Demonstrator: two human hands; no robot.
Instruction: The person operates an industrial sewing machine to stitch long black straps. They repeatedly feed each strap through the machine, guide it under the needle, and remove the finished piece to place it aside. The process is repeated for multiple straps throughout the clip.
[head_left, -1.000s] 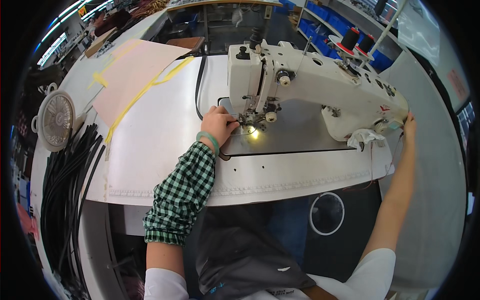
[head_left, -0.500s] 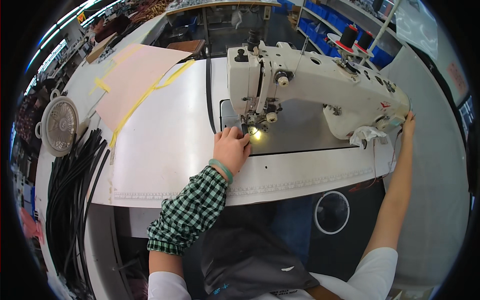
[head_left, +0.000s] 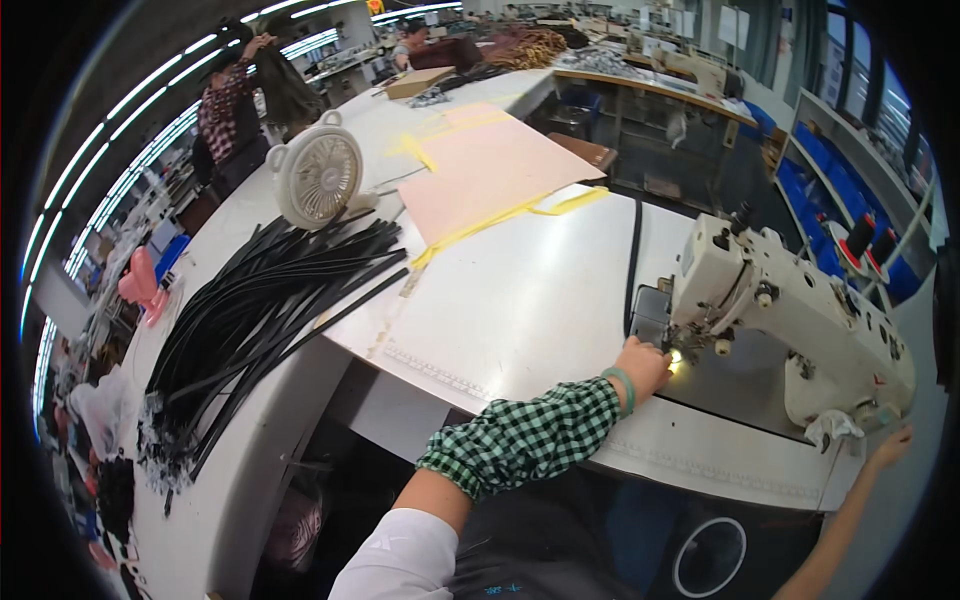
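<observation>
While the left hand (head_left: 643, 366) rests by the lit needle of a cream industrial sewing machine (head_left: 800, 325) on the white worktop (head_left: 520, 300), fingers hidden, the right hand (head_left: 890, 447) touches its end, grip unclear.

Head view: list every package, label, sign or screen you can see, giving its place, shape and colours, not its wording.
Cardboard box: far end of the long table, flat, rectangular, brown.
Paper sheets: hung on the far wall, upper right, rectangular, white.
Small label: on the sewing machine's right end, tiny, reddish.
No screens show.
</observation>
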